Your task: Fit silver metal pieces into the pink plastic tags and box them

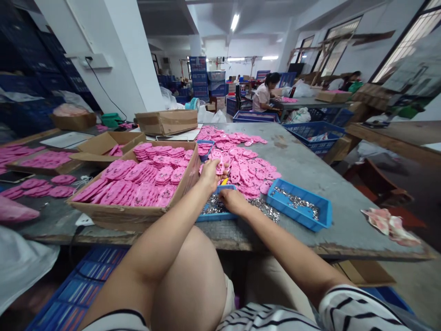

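Observation:
My left hand (210,174) is closed on a flat pink piece with dark markings (219,162), lifted a little above the table. My right hand (232,201) is at a blue plastic tray (220,216) of small shiny metal parts (212,205). Its fingers are drawn together at the tray's right end, and whatever they grip is hidden. A small yellow object (224,181) shows between the two hands; its kind is unclear. Beyond them spreads a heap of similar pink pieces (253,170). More metal parts (265,209) lie loose on the table right of the tray.
Left of my hands stands a cardboard box (113,216) packed with stacked pink pieces. A second blue tray (319,216) holding metal parts is on the right. An open carton (99,146) and another cardboard box (167,123) stand farther back. A person (263,96) sits at another table.

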The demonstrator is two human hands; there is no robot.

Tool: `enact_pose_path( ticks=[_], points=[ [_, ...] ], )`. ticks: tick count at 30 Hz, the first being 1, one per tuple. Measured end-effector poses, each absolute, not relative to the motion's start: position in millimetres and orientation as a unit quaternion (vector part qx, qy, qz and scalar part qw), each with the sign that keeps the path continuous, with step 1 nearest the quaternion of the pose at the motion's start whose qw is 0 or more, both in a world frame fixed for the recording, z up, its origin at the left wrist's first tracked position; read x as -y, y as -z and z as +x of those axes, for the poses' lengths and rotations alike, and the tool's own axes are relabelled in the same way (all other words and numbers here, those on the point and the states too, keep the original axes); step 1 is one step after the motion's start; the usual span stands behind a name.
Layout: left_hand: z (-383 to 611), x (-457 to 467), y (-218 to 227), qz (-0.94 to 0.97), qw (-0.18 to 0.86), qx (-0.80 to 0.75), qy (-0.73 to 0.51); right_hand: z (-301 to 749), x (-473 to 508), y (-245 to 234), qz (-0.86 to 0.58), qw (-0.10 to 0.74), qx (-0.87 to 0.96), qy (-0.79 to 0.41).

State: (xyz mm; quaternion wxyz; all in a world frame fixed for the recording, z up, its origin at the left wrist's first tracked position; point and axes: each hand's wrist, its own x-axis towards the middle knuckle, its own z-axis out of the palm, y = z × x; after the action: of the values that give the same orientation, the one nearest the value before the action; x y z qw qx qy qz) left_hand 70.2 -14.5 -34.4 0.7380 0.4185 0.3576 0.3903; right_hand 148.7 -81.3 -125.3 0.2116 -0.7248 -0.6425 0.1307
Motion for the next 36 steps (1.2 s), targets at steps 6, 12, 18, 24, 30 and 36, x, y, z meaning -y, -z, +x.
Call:
enact_pose_path(
  ticks=[6,12,18,24,30,36],
  points=[
    [69,10,46,0.477,0.717,-0.350,-0.368,170,80,129,-0.723,0.420,0.534,-0.123],
    [71,18,54,0.543,0.724,-0.331,-0.267,199,98,111,-0.597,0.665,0.413,-0.175],
    [71,30,53,0.570,0.745,-0.280,-0.204,194,111,103,-0.571,0.660,0.481,-0.088],
    [69,33,50,0.552,0.751,-0.291,-0.214,190,116,97,-0.569,0.666,0.471,-0.106],
    [69,35,48,0.559,0.744,-0.271,-0.248,183,120,84,-0.544,0.700,0.352,-0.300],
    [71,36,49,0.602,0.704,-0.266,-0.269,181,121,76,-0.557,0.681,0.351,-0.323]
  ],
)
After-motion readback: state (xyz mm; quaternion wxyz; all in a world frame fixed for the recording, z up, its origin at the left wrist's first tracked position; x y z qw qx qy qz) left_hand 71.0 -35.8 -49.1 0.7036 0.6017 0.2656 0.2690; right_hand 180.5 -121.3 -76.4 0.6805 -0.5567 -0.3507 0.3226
